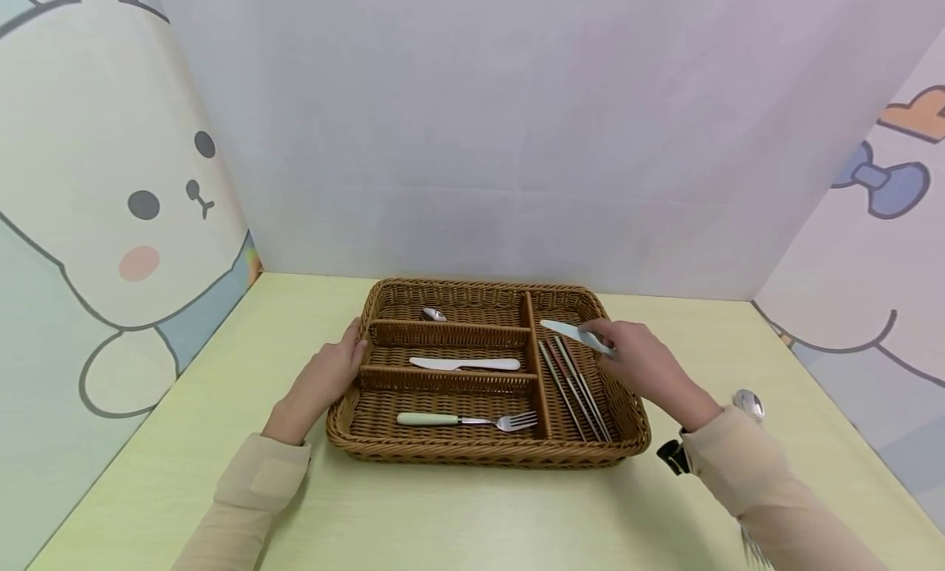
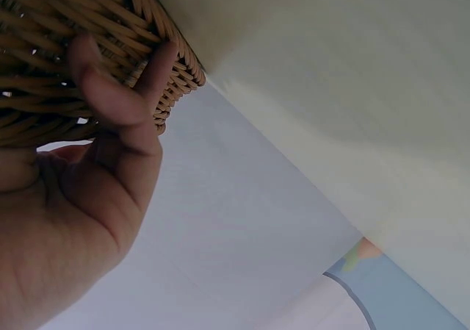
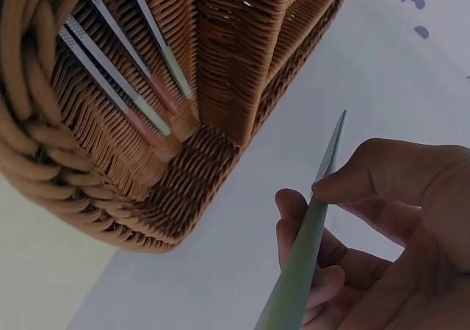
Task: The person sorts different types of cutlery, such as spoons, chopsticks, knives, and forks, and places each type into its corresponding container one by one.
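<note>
pale table; right hand pinches knife over basket

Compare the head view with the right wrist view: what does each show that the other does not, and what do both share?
Only the head view shows the left hand at the left rim of the basket, the fork in the near compartment, the white knife in the middle one and the spoon in the far one.

Only the right wrist view shows the palm side of the right hand.

Both show the basket, the chopsticks and the green-handled knife in the right hand.
</note>
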Available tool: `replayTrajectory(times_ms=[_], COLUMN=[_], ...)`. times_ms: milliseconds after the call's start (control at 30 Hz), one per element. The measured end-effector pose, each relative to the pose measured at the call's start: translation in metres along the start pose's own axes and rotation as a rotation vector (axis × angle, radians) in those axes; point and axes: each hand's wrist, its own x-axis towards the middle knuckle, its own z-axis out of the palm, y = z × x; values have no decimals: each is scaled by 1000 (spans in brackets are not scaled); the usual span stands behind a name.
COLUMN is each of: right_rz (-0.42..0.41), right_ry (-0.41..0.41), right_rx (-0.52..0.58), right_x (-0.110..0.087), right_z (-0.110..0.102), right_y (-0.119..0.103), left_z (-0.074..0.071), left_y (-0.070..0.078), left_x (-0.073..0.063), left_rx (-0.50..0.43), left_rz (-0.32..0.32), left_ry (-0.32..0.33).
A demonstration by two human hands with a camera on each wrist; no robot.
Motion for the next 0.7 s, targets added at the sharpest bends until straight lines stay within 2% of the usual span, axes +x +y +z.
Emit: replayTrajectory(times_ms=[200, 700], right_rz=[-8, -99], right_ry=[-18, -50], right_rx=[-13, -135], right_x=[12, 38], right_z=[12, 35], right_y=[-7, -34], left_z=[1, -2], left_y=[0, 2], left_x=[0, -1], left_rx=[7, 13], left_rz=[-1, -13], left_ry=[1, -14])
